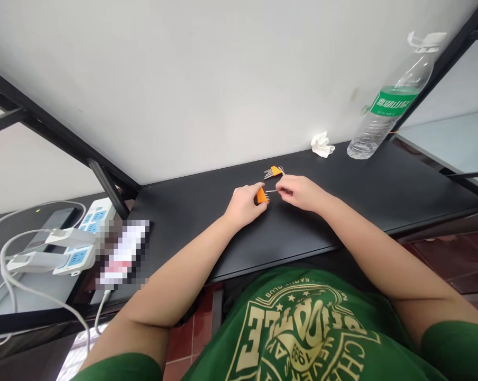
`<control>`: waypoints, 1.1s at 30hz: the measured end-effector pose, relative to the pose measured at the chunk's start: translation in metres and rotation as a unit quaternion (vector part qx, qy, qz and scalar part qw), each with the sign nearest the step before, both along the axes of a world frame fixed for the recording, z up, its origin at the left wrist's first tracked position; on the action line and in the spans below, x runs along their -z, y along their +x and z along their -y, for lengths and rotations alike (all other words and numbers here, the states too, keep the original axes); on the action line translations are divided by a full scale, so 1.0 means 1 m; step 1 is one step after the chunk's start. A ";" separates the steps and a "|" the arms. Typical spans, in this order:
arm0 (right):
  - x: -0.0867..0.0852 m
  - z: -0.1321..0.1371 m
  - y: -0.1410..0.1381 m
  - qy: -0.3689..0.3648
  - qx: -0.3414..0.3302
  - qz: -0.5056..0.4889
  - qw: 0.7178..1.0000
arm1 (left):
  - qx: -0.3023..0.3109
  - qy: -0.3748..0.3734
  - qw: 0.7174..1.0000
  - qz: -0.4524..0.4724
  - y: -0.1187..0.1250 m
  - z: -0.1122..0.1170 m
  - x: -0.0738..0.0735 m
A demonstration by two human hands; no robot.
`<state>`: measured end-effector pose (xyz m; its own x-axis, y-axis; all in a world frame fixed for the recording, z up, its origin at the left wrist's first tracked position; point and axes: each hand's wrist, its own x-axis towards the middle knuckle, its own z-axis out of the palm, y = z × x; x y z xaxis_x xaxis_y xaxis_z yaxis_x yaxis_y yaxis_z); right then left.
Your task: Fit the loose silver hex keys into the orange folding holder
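Observation:
My left hand (247, 205) is closed around an orange hex key holder (262, 196), its fingers covering much of it. Short metal ends show at the holder's lower right side. A thin metal hex key (271, 191) runs between the holder and my right hand (297, 192), which pinches it by the other end. Whether its tip sits inside the holder I cannot tell. Just beyond my hands, a second orange holder with several hex keys (276, 171) lies on the black tabletop (191, 211).
A crumpled white tissue (322, 145) and a large clear bottle with a green label (393, 100) stand near the wall. On the left are a phone (125, 251) on a cable and a white power strip (89, 233) with chargers. Black metal frame bars (56, 137) rise at both sides.

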<state>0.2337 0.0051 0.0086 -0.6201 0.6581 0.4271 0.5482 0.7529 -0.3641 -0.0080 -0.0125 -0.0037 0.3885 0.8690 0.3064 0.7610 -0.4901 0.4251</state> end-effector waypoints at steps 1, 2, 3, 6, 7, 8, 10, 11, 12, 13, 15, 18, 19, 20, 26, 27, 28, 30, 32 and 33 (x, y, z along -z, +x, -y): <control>0.001 -0.001 -0.001 0.007 -0.009 -0.013 1.000 | 0.001 0.000 1.000 -0.002 0.000 0.000 -0.001; 0.003 -0.002 -0.001 0.015 -0.018 -0.024 0.999 | 0.001 -0.001 1.000 -0.004 0.000 0.001 -0.001; 0.004 -0.002 -0.001 0.022 -0.027 -0.031 0.999 | 0.002 -0.001 1.000 -0.006 0.000 0.001 -0.002; 0.006 -0.003 -0.001 0.030 -0.041 -0.041 0.998 | 0.003 -0.002 1.000 -0.011 0.001 0.002 -0.003; 0.005 -0.003 -0.001 0.030 -0.042 -0.044 0.998 | 0.003 -0.002 1.000 -0.012 0.001 0.003 -0.003; 0.005 -0.002 -0.001 0.030 -0.041 -0.047 0.998 | 0.003 -0.002 1.000 -0.013 0.001 0.003 -0.003; 0.003 -0.001 0.000 0.030 -0.039 -0.058 0.997 | 0.001 -0.001 1.000 -0.012 0.001 0.003 -0.003; 0.003 -0.001 0.000 0.030 -0.039 -0.062 0.997 | 0.000 0.000 1.000 -0.011 0.001 0.003 -0.003; 0.002 -0.001 0.000 0.031 -0.041 -0.066 0.997 | -0.002 0.001 1.000 -0.011 0.001 0.003 -0.003; 0.002 -0.001 0.000 0.032 -0.043 -0.068 0.996 | -0.001 0.002 1.000 -0.011 0.001 0.003 -0.003; 0.002 -0.001 -0.001 0.036 -0.048 -0.069 0.996 | 0.003 0.004 1.000 -0.011 0.002 0.003 -0.003; 0.004 0.002 -0.005 0.035 -0.061 -0.064 0.995 | 0.014 0.004 1.000 -0.016 0.002 0.004 -0.004; 0.004 0.003 -0.006 0.032 -0.066 -0.063 0.995 | 0.018 0.004 1.000 -0.019 0.002 0.004 -0.004; 0.004 0.004 -0.008 0.028 -0.070 -0.064 0.995 | 0.021 0.005 1.000 -0.023 0.002 0.003 -0.003; 0.000 0.008 -0.011 -0.028 -0.055 -0.136 0.989 | 0.030 0.032 0.999 -0.016 -0.004 -0.001 0.000; 0.000 0.009 -0.011 -0.037 -0.052 -0.139 0.988 | 0.035 0.034 0.999 -0.013 -0.004 -0.001 0.000; -0.001 0.009 -0.011 -0.044 -0.051 -0.136 0.988 | 0.046 0.033 0.998 -0.012 -0.004 -0.001 -0.001; -0.001 0.011 -0.014 -0.056 -0.054 -0.114 0.990 | 0.082 0.027 0.996 -0.015 -0.002 0.002 -0.003; 0.000 0.013 -0.017 -0.075 -0.063 -0.085 0.992 | 0.117 0.022 0.993 -0.017 0.001 0.004 -0.005; 0.001 0.014 -0.019 -0.088 -0.067 -0.080 0.991 | 0.125 0.022 0.992 -0.015 0.003 0.005 -0.005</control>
